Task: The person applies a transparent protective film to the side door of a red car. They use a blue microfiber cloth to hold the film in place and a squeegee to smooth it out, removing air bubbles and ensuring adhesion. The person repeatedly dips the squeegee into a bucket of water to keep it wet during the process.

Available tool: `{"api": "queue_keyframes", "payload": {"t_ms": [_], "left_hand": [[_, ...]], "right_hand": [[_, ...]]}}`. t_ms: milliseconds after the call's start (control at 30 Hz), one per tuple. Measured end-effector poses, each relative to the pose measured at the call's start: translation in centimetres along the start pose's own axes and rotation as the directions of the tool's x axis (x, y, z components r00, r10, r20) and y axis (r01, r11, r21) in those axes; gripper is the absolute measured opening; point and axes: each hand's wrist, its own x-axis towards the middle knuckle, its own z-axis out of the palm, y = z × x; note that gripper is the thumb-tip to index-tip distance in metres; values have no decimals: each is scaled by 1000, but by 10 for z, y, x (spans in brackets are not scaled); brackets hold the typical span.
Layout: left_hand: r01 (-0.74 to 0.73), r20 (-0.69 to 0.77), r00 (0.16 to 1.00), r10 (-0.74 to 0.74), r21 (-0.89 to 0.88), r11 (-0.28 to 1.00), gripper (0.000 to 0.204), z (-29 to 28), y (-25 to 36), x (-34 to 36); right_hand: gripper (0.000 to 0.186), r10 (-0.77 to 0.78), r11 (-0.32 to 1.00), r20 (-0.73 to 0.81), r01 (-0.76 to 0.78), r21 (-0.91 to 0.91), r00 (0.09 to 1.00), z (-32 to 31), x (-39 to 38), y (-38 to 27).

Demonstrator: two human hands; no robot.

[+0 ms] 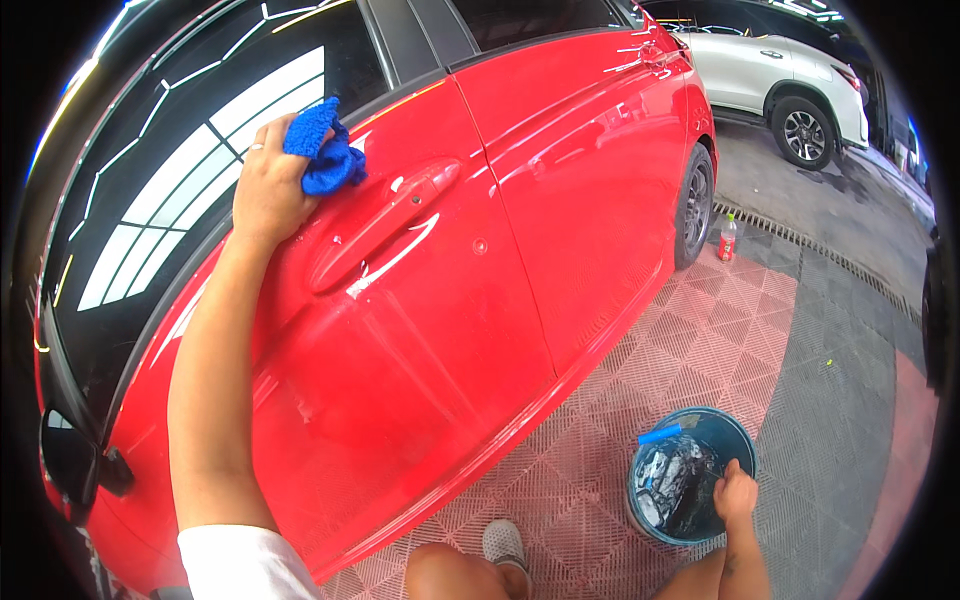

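My left hand (272, 180), a ring on one finger, is closed around a bunched blue cloth (325, 150). It presses the cloth on the red car door (400, 330), at the lower edge of the dark window and just above the door handle (385, 228). At the lower right my right hand (736, 492) is closed at the near right rim of a dark teal bucket (643, 512), its fingertips over the inside. Liquid with bright reflections lies in the bucket. A blue bar-shaped piece (660, 434) sits at the bucket's far left rim.
Red and grey grid tiles (600, 440) cover the floor. A small bottle (727, 238) stands by the red car's rear wheel (694, 205). Beyond a drain grate (810, 247) is a white car (745, 65). The side mirror (70, 455) juts out at left; my clog-shod foot (503, 543) is below.
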Motion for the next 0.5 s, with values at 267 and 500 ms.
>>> {"api": "queue_keyframes", "payload": {"t_ms": [267, 500], "left_hand": [[12, -24, 1000, -13, -17, 1000, 60, -3, -2, 4], [23, -15, 1000, -23, -3, 1000, 60, -9, 1, 4]], "right_hand": [[38, 46, 999, 67, -47, 17, 997, -16, -2, -13], [33, -14, 1000, 87, 13, 16, 996, -27, -9, -21]]}}
